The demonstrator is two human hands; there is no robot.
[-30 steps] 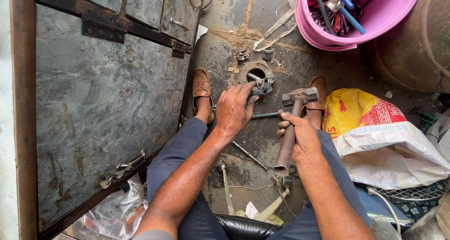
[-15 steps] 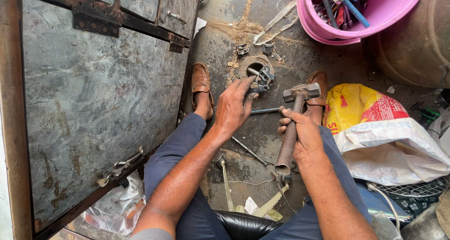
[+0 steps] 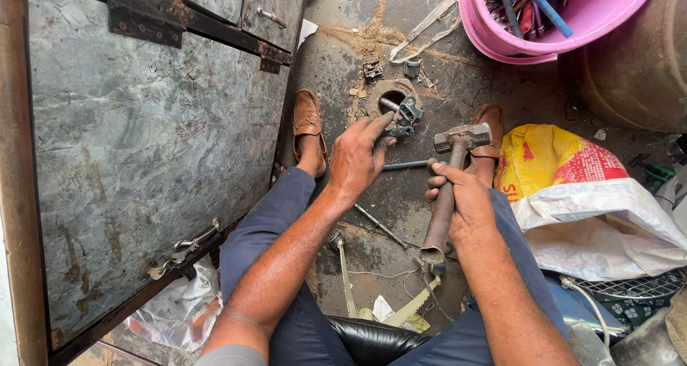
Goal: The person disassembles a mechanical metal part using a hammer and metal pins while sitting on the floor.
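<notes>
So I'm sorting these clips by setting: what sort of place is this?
Probably a small metal repair workshop, worked on the floor. The right hand holds a hammer, a pink tub holds tools, and metal parts and scraps lie on the grimy concrete floor beside a worn steel cabinet.

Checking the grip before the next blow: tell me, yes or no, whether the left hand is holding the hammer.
No, the right hand grips the hammer; the left hand rests on a small metal part.
</notes>
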